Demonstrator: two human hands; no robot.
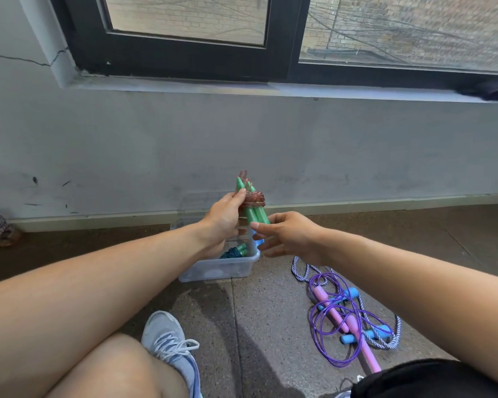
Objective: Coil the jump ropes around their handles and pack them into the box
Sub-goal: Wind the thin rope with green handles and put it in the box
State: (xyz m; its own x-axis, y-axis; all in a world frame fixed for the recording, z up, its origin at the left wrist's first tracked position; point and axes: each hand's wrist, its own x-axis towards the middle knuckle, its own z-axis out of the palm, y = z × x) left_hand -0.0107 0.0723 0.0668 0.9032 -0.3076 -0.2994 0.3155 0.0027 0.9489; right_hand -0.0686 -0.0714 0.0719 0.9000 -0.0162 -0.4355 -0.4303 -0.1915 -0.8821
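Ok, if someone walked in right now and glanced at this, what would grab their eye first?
Probably the green-handled jump rope, its reddish cord wound round the handles, held up by the left hand above the clear plastic box by the wall, with the right hand open beside its lower end. Next, the loose tangle on the floor to the right: a purple rope with pink handles lying across a braided rope with blue handles.
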